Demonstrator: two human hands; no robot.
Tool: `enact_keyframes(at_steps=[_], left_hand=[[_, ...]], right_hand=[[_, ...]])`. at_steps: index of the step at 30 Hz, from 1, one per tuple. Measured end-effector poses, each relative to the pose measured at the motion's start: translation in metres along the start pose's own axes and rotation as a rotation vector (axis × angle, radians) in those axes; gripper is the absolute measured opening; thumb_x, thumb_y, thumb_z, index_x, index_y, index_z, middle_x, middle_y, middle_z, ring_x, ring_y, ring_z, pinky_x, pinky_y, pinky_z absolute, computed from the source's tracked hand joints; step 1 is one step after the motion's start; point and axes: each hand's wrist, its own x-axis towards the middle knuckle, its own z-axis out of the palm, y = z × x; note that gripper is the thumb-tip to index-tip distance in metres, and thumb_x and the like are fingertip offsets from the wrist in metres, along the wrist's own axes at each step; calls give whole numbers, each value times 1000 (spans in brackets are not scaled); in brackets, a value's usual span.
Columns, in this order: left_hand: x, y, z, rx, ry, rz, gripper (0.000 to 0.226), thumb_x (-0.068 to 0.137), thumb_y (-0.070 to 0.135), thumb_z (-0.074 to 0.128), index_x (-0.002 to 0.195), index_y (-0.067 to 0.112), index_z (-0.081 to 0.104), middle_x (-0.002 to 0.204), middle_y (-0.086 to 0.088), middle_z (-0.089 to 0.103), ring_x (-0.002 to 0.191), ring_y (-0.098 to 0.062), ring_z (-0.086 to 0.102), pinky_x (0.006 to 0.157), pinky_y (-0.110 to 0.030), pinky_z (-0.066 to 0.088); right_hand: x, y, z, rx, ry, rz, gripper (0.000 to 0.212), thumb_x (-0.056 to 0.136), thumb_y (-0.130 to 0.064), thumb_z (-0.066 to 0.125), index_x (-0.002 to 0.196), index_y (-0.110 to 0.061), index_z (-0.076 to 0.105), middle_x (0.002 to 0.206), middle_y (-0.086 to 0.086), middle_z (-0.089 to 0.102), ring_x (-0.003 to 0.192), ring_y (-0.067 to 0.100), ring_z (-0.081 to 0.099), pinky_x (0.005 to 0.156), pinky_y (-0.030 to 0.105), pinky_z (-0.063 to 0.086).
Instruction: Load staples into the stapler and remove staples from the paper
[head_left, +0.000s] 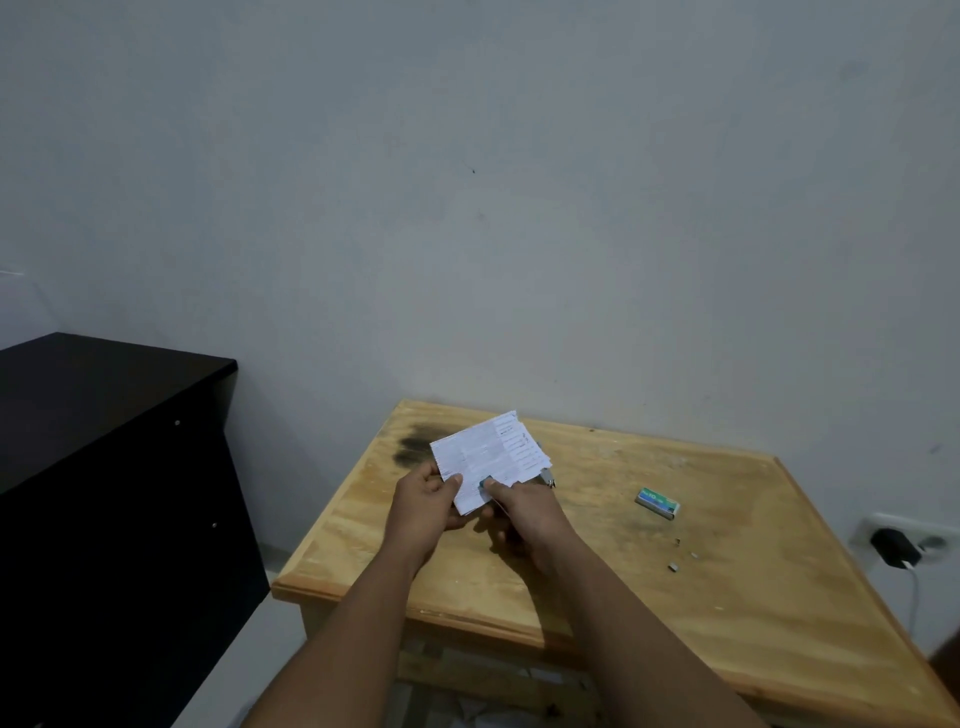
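Paper (485, 460): printed sheets held above table's (675, 597) far left corner.
My left hand (423, 506): pinching the near-left edge.
My right hand (524, 512): closed around a bluish stapler (487, 482), mostly hidden, at the paper's near edge.
Staple box (657, 502): lying toward the right edge.

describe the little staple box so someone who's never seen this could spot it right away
Start at the light wooden table against the pale wall. To the right of the person's two hands and the printed paper that they hold, the staple box lies flat on the tabletop by itself. It is a small green and white rectangular carton, the only coloured thing there, with a few tiny metal staple bits scattered nearer the camera.
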Motion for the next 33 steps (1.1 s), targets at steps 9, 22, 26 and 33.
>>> enact_keyframes(at_steps=[9,22,26,33], left_hand=[[45,18,-25,563,290,121,36,100,19,61,136,16,58,125,-7,72,107,-30,68,81,-35,51],[66,-12,-9,1315,131,225,43,103,40,48,145,36,54,163,4,38,147,-23,34,113,-46,32],[73,-16,-15,1371,70,283,41,105,41,43,144,37,55,163,5,39,147,-21,36,115,-46,29],[75,-15,-26,1416,-35,301,47,110,30,36,156,36,43,170,3,30,157,-20,24,125,-53,18]], right_hand=[[38,-34,-51,-664,297,-206,31,94,-33,73,113,-8,74,105,8,74,86,20,63,68,27,41],[94,-24,-81,-1018,464,-121,21,101,-28,58,110,-10,65,100,5,64,83,21,55,67,32,41],[102,-19,-80,-1059,470,-165,18,100,-24,57,106,-11,67,100,7,67,81,21,57,63,32,43],[94,-20,-79,-1034,453,-165,23,97,-28,58,109,-11,68,107,9,68,89,25,62,73,36,54]])
